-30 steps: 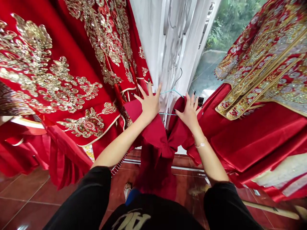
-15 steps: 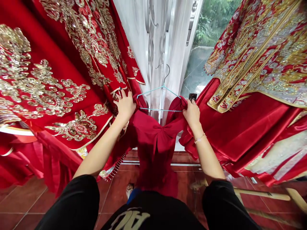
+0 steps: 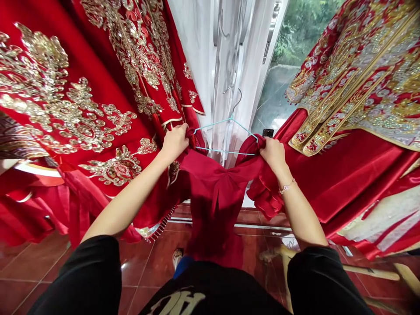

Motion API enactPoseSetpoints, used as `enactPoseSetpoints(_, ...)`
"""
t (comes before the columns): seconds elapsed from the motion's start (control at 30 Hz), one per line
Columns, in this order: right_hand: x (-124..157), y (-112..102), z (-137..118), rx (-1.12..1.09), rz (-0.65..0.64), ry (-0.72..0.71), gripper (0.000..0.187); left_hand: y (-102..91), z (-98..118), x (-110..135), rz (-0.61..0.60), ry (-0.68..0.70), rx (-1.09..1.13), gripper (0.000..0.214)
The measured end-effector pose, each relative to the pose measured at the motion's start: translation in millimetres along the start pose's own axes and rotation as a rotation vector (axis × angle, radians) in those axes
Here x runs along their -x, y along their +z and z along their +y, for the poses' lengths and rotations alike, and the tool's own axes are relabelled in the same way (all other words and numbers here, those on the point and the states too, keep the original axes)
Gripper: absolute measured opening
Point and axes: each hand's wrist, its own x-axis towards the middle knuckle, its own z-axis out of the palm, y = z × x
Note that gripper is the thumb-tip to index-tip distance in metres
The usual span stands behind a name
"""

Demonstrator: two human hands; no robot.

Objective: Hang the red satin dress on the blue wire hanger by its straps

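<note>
Red satin garment (image 3: 215, 192) draped on blue wire hanger (image 3: 226, 152); L hand (image 3: 175, 141) & R hand (image 3: 274, 153) fingers clenched on cloth at its 2 ends. Next prob. needs even pull both sides.

This looks like a dress shop or fitting room for traditional wedding wear, though it could also be a room in a home. Red satin robes thick with gold and silver sequin embroidery (image 3: 82, 109) hang crowded together on the left. A red robe with gold-and-silver banded trim (image 3: 354, 87) hangs on the right, its long plain skirt spilling down. Between them a plain dark red satin garment (image 3: 216, 192) is draped on a pale blue wire hanger (image 3: 226, 151). Behind hang white sheer curtains (image 3: 229, 52) beside a glass door (image 3: 285, 87) with greenery outside. The floor is glossy red-brown tile (image 3: 39, 271).
</note>
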Motion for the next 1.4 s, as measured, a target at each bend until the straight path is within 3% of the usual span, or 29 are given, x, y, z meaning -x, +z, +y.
enactPoseSetpoints(0.27,8,0,10,0.032,-0.062,-0.024,0.040,9.0,-9,-4,-0.095,0.053,0.207,0.058)
enactPoseSetpoints(0.53,25,2,-13,0.049,-0.002,0.035,0.039,12.2,7,1,-0.046,-0.036,0.040,0.052)
enactPoseSetpoints(0.77,26,-1,-14,0.124,0.026,0.023,0.036,7.8,-9,-1,-0.085,0.040,0.085,0.053)
enactPoseSetpoints(0.9,27,-2,-17,0.121,0.025,0.012,0.040,16.7,8,-2,0.022,-0.044,-0.022,0.062)
enactPoseSetpoints(1.03,12,-8,-4,0.090,0.038,-0.016,0.036,8.3,20,-13,-0.010,-0.071,-0.057,0.072)
enactPoseSetpoints(1.13,-5,-13,22,-0.070,0.035,-0.016,0.019,-11.7,3,-18,0.029,-0.013,0.063,0.070)
enactPoseSetpoints(1.23,-16,-11,48,-0.381,-0.020,0.070,0.003,-24.9,-22,-12,0.101,0.043,0.197,0.058)
enactPoseSetpoints(1.4,-9,15,70,-0.988,0.053,0.309,0.009,-20.6,-29,6,0.120,-0.027,0.224,0.041)
